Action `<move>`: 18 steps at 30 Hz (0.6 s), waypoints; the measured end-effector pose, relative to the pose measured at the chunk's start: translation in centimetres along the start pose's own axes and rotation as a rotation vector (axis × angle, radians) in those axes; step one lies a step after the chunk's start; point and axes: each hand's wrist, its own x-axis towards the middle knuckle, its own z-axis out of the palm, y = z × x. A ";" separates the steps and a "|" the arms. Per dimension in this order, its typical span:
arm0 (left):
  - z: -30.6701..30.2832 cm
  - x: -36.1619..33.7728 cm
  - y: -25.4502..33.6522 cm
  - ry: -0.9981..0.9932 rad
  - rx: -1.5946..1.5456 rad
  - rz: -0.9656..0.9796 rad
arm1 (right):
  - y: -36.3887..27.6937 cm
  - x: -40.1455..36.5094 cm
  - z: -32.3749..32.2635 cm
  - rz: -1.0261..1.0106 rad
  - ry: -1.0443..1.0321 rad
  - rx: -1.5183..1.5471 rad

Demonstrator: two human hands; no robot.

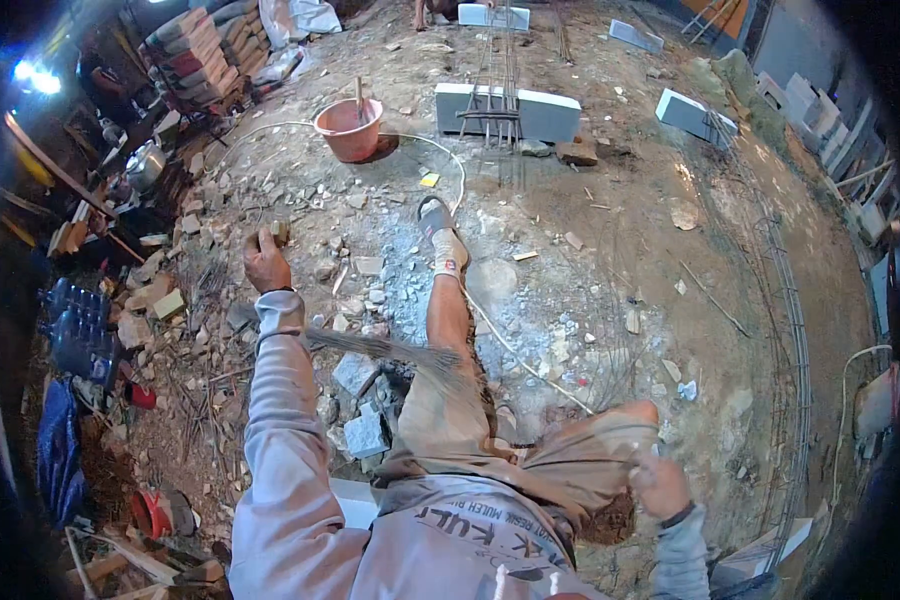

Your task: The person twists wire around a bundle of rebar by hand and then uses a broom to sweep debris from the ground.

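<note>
My left hand (pixel 267 265) is raised over the rubble at the left, its fingers closed on a small brownish piece (pixel 281 233). By my bent knee, my right hand (pixel 660 486) is smeared by motion, so its grip is unclear. A bundle of thin grey wires (pixel 385 348) lies across my outstretched leg. That leg ends in a dark sandal (pixel 434 215) on the pale, dusty ground. Chunks of bluish stone (pixel 366 432) sit beside my thigh.
Ahead are a pink bucket (pixel 350 130), white blocks (pixel 550 117) and tied steel bars (pixel 489 115). A pale hose (pixel 510 345) runs past my leg. Long rebar (pixel 795 330) lies at the right. Stacked sacks (pixel 192 55) stand back left, and another person's arm shows at the top.
</note>
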 end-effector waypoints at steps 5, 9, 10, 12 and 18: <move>0.0 0.7 0.3 -0.012 0.052 -0.046 | -2.3 -0.9 -1.5 -0.134 -0.578 0.063; -0.6 1.7 -0.6 0.016 0.101 -0.078 | -1.2 -1.6 -6.7 -0.240 -0.344 0.598; -0.6 2.0 -1.4 0.039 0.039 -0.083 | 0.0 -2.3 -6.9 -0.127 -0.129 0.711; -0.1 2.4 -3.5 0.091 0.048 -0.110 | 1.6 -2.3 -4.7 -0.028 0.084 1.011; 0.1 2.7 -5.4 0.171 -0.086 -0.165 | 3.2 0.6 1.2 0.374 0.400 0.464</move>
